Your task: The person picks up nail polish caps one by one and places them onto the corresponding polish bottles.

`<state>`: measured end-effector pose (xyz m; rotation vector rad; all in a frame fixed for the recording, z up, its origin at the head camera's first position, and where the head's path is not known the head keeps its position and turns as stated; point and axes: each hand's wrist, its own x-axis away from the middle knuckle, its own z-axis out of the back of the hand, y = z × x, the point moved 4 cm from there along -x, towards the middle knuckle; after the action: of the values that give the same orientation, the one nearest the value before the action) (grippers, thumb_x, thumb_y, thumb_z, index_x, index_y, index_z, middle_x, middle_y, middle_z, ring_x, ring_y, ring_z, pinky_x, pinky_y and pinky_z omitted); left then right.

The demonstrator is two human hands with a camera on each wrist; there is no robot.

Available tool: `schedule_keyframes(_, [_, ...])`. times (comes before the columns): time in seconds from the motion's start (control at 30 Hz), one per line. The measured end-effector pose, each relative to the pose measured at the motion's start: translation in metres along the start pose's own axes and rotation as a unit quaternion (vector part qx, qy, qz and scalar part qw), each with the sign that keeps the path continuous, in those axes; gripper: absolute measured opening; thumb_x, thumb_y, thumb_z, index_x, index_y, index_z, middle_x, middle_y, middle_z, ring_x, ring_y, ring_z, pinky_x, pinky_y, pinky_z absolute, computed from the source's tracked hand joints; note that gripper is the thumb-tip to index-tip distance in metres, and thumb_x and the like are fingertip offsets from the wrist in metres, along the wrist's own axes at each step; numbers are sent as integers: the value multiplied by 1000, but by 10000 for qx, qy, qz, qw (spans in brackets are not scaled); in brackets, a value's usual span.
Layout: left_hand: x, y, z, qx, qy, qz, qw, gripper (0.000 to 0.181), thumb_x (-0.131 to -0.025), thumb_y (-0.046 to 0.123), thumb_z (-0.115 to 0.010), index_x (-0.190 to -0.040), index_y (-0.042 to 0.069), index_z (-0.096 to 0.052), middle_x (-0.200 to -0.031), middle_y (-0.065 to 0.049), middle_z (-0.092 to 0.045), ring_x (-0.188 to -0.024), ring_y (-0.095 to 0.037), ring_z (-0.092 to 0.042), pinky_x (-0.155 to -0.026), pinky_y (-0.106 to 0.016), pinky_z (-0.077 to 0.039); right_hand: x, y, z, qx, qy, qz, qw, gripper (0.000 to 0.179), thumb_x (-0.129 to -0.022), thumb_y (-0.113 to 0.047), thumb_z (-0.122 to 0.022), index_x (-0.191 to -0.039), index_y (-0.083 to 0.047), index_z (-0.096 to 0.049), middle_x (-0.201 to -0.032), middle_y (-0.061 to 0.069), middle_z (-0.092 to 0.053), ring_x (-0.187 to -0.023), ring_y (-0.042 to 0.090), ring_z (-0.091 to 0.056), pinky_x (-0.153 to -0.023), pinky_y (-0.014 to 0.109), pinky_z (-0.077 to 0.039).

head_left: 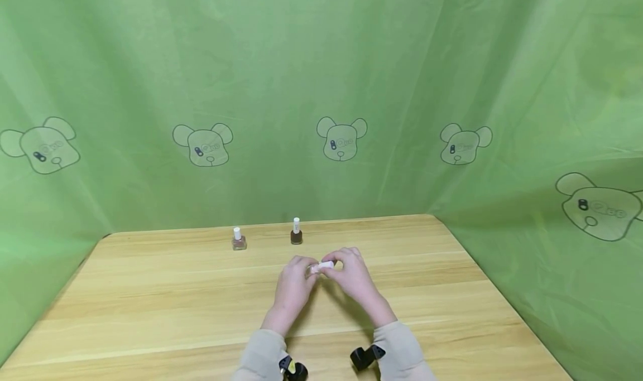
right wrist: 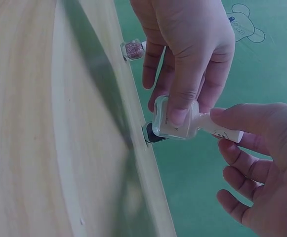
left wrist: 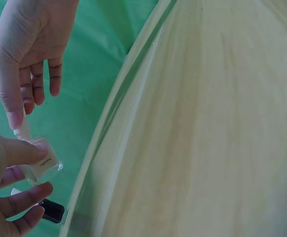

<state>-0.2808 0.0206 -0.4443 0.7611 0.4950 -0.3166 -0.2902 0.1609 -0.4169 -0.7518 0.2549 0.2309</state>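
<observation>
Between my two hands, above the table, is a nail polish bottle of clear glass with pale pink polish and a white cap. My left hand pinches the glass body between thumb and fingers. With thumb and index finger, my right hand grips the white cap. In the left wrist view the bottle lies tilted, small dark print on its face. Whether the cap is loose from the neck I cannot tell.
Near the table's far edge stand a brownish-pink nail polish bottle and a dark nail polish bottle, both white-capped. Behind the wooden table hangs a green curtain with bear-head outlines.
</observation>
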Motion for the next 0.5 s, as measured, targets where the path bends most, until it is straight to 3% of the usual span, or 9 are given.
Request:
schedule_keyframes(0.37, [0,4,-1,65,-206,113,9997,24,-78,9,-78,-101,7,-72,-98,-7,-70,-88,-23,-69,-81,-38,-59,0,2,0,114,53,129,9998,16,-77,-20,-80,-90,-12,-75,-93,3,-72,-96,19,-53,-86,39,-45])
schedule_keyframes(0.5, [0,2,-3,211,-277,251,9991,25,-79,12,-78,-103,7,-72,-98,-6,-70,-89,-22,-68,-82,-36,-58,0,3,0,-6,-22,66,10000,24,-77,-21,-80,-98,-12,-74,-95,3,-71,-98,21,-53,-89,42,-45])
